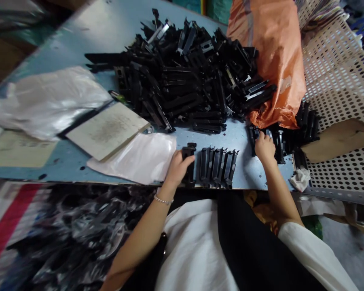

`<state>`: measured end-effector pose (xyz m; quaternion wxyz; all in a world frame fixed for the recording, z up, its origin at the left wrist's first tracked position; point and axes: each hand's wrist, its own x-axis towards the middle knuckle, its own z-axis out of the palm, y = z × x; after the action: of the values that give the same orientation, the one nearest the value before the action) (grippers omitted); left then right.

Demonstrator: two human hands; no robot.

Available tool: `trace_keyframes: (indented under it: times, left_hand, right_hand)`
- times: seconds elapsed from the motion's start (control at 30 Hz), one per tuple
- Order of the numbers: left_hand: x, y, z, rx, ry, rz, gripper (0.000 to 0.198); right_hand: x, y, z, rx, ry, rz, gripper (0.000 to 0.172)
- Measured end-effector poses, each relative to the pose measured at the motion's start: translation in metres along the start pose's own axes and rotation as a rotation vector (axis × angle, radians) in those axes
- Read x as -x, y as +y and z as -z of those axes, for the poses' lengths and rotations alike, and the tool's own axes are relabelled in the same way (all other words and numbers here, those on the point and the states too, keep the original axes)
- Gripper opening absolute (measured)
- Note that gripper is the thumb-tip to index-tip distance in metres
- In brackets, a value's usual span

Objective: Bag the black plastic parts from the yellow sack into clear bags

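Observation:
My left hand [178, 166] is closed around a black plastic part [188, 163] standing near the table's front edge, thumb across its face. Just right of it, several similar long black parts [217, 166] stand side by side in a row. My right hand [264, 147] reaches to a second group of black parts [280, 146] at the right, its fingers curled onto one of them. What lies under those fingertips is partly hidden. Behind both hands rises a large heap of loose black parts [182, 76].
An orange sack [279, 56] slumps behind the right group, beside a perforated cream basket [346, 81] with brown cardboard [339, 141]. Left on the blue table [103, 24] lie a white plastic bag [57, 93], a pad [106, 129] and a white pouch [142, 157]. Dark plastic-wrapped items [87, 226] fill the space below.

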<state>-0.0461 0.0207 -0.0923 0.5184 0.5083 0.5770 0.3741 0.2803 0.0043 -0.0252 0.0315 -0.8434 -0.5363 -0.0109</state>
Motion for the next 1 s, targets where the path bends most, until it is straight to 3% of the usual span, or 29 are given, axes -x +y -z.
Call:
trace_keyframes:
  times: [0.13, 0.27, 0.33, 0.4, 0.5, 0.6, 0.67, 0.73, 0.9, 1.0]
  left_hand:
    - [0.007, -0.008, -0.007, -0.372, 0.081, -0.253, 0.057]
    - [0.018, 0.009, -0.006, -0.529, 0.218, -0.313, 0.055]
    - [0.026, 0.024, -0.013, -0.392, 0.153, -0.347, 0.061]
    - [0.035, 0.040, -0.027, -0.100, -0.044, -0.330, 0.068]
    - [0.046, 0.057, -0.047, 0.310, -0.278, -0.152, 0.061]
    - [0.053, 0.067, -0.053, 0.444, -0.322, -0.045, 0.048]
    - [0.056, 0.070, -0.050, 0.450, -0.328, -0.037, 0.044]
    - [0.057, 0.072, -0.047, 0.427, -0.306, -0.038, 0.042]
    - [0.048, 0.072, -0.035, 0.399, -0.152, -0.033, 0.040]
    - [0.040, 0.070, -0.024, 0.430, -0.040, 0.072, 0.039]
  right_hand:
    - [-0.011, 0.028, -0.010, -0.133, -0.141, -0.052, 0.036]
    - [0.014, 0.025, 0.001, -0.651, -0.235, 0.106, 0.036]
    - [0.036, 0.007, 0.011, -0.849, -0.269, 0.263, 0.038]
    - [0.059, -0.020, 0.021, -0.917, -0.308, 0.399, 0.037]
    - [0.080, -0.055, 0.033, -0.851, -0.246, 0.539, 0.031]
    - [0.076, -0.071, 0.036, -0.643, 0.000, 0.622, 0.039]
    - [0.066, -0.075, 0.033, -0.505, 0.083, 0.731, 0.044]
    - [0.055, -0.077, 0.028, -0.433, 0.074, 0.821, 0.047]
    - [0.056, -0.086, 0.022, -0.524, -0.090, 0.786, 0.051]
    - [0.077, -0.091, 0.022, -0.474, -0.126, 1.040, 0.048]
